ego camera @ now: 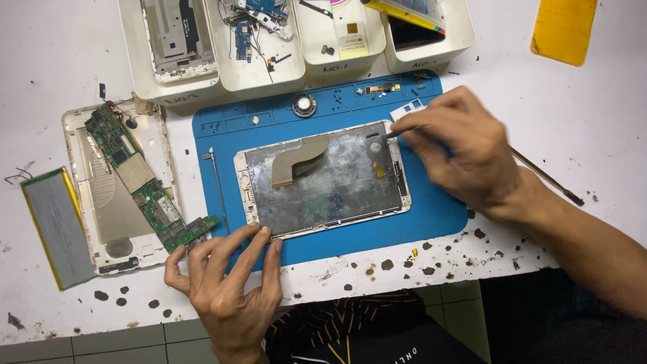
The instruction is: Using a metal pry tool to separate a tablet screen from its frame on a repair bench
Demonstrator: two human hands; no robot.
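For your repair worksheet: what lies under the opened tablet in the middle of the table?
A blue mat lies under the tablet, its border showing on all sides, with the white table beneath. The mat's middle is covered by the tablet, so anything there cannot be seen.

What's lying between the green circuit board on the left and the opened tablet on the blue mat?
In the head view, a thin metal strip lies on the blue mat between the circuit board and the tablet.
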